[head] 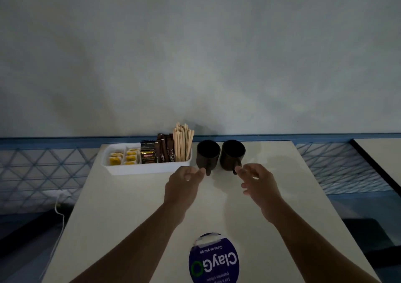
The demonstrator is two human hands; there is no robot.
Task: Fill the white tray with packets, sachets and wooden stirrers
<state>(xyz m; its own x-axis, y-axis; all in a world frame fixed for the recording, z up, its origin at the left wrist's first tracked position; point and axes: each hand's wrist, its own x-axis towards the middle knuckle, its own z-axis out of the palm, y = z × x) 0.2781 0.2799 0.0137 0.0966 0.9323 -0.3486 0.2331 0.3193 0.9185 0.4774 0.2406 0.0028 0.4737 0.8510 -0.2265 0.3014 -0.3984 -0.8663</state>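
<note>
Both hands, left (184, 181) and right (257, 180), loosely open, empty, fingertips by mug handles (208, 171).

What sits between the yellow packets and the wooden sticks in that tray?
Head view: dark coffee packets and brown sachets stand between the yellow packets and stirrers.

tray (138, 169) at the table's (130, 217) far edge, stirrers (182, 143) in its right end, two mugs (208, 154) just right

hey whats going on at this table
A person is reaching both hands toward two dark mugs at the back of the table; the left hand is at the left mug, the right hand at the right mug. Neither is gripped yet. Beside them, the white tray already holds yellow sachets, brown packets and wooden stirrers.
</note>
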